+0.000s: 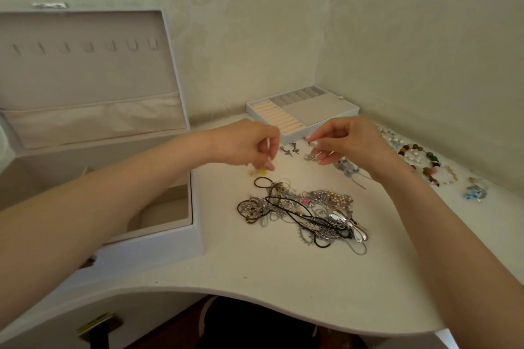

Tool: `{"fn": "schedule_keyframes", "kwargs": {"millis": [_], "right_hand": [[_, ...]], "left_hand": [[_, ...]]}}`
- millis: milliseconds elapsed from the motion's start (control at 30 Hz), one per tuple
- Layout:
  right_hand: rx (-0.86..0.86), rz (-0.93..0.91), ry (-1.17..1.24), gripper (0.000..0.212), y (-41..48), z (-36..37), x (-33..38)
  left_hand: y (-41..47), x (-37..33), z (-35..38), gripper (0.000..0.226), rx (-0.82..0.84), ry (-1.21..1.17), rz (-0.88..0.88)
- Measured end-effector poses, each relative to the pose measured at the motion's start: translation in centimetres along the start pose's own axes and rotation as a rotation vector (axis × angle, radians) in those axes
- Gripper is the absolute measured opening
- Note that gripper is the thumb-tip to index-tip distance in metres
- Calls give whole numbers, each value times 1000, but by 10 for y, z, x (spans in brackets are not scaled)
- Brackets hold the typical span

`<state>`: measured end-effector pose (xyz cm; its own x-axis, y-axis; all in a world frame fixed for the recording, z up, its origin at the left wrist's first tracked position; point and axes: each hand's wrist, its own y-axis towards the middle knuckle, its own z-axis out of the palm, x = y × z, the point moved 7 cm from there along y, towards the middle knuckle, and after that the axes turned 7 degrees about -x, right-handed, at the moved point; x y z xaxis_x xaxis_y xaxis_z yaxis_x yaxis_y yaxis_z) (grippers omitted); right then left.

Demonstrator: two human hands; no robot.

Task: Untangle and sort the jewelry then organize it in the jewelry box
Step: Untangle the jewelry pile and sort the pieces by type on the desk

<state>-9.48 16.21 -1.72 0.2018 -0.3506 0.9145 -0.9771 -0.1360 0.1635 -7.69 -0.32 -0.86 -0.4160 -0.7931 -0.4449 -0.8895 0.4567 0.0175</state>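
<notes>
while the tangled pile [303, 212] of chains and cords sits mid white table [255, 272], both hands are just past it, not touching it. left hand [243, 144] has its fingers curled down, pinching a small yellow piece [262, 171] right at the tabletop. right hand [351, 142] pinches a small silver piece [311, 156] between thumb and fingertips, a bit above the table. beaded strands [419, 159] lie off to the right, the insert tray [303, 113] sits behind the hands, and the open jewelry box [158, 246] stands on the left, lid up. pale patterned wallpaper [283, 22] fills the corner.
</notes>
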Motion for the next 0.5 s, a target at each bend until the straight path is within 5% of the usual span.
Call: {"fn": "schedule_keyframes", "kwargs": {"millis": [200, 500], "right_hand": [[-164, -114, -328, 17, 9, -11, -3], [-55, -118, -479, 9, 13, -7, -11]], "left_hand": [[45, -22, 22, 22, -118, -99, -34], [59, -17, 43, 17, -115, -128, -95]]}}
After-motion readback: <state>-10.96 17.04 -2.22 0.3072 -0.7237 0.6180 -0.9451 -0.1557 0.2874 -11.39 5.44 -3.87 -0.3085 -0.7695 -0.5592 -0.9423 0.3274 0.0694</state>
